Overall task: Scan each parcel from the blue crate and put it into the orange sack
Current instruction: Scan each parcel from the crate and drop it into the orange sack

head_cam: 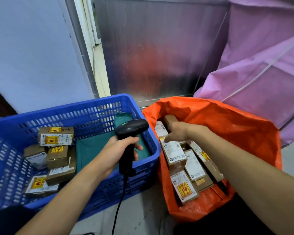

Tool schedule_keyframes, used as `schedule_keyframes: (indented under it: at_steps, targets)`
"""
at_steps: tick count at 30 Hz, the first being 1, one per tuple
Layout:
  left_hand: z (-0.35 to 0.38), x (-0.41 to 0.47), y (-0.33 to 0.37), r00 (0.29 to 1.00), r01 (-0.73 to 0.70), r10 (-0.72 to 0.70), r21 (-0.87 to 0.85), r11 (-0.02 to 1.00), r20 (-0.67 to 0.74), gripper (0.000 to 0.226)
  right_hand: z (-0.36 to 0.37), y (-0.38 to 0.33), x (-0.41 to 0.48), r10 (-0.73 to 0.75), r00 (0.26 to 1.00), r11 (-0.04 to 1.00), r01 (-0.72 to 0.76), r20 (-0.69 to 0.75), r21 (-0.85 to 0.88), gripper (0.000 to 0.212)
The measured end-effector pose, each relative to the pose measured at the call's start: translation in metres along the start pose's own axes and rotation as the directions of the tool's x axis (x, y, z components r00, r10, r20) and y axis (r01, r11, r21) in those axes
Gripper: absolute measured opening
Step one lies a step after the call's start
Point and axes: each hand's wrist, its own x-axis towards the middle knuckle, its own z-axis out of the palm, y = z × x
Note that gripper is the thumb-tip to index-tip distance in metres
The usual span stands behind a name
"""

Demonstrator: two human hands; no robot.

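- Left hand (115, 150), lower centre: wrapped around black scanner (131, 131).
- Right hand (176, 132), inside orange sack (227, 126): gripping brown parcel (170, 120).
- Blue crate (85, 106), left: parcels remain.
- Risk: scanner cable (119, 204) snagging crate rim.

The crate (143, 160) sits left of the sack (244, 133), touching it. Parcels (55, 138) lie in the crate's left half; more parcels (175, 153) fill the sack beneath my right hand (176, 133).
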Motion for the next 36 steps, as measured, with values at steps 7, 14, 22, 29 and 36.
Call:
schedule_keyframes:
  at_steps: [7, 14, 22, 29, 36]
  targets:
    - [-0.031, -0.026, 0.020, 0.995, -0.068, 0.076, 0.119, 0.991, -0.059, 0.012, -0.015, -0.063, -0.010, -0.182, 0.982, 0.981, 0.178, -0.044, -0.076, 0.060]
    - [-0.106, -0.054, 0.048, 0.964, -0.110, 0.130, 0.094, 0.989, -0.232, 0.015, -0.017, -0.141, -0.012, -0.344, 0.938, 0.934, 0.337, -0.042, -0.120, 0.062]
    - [-0.198, -0.106, 0.067, 0.876, -0.076, 0.093, 0.055, 0.996, -0.474, 0.017, -0.008, -0.208, -0.007, -0.435, 0.898, 0.893, 0.420, -0.065, -0.163, 0.047]
    - [-0.253, -0.141, 0.064, 0.828, -0.011, 0.069, 0.108, 0.994, -0.557, 0.024, 0.019, -0.273, 0.016, -0.532, 0.840, 0.844, 0.517, -0.103, -0.147, 0.044]
    - [-0.300, -0.145, 0.064, 0.820, 0.101, 0.025, 0.187, 0.977, -0.572, 0.025, 0.065, -0.304, 0.059, -0.507, 0.857, 0.860, 0.496, -0.091, -0.116, 0.049]
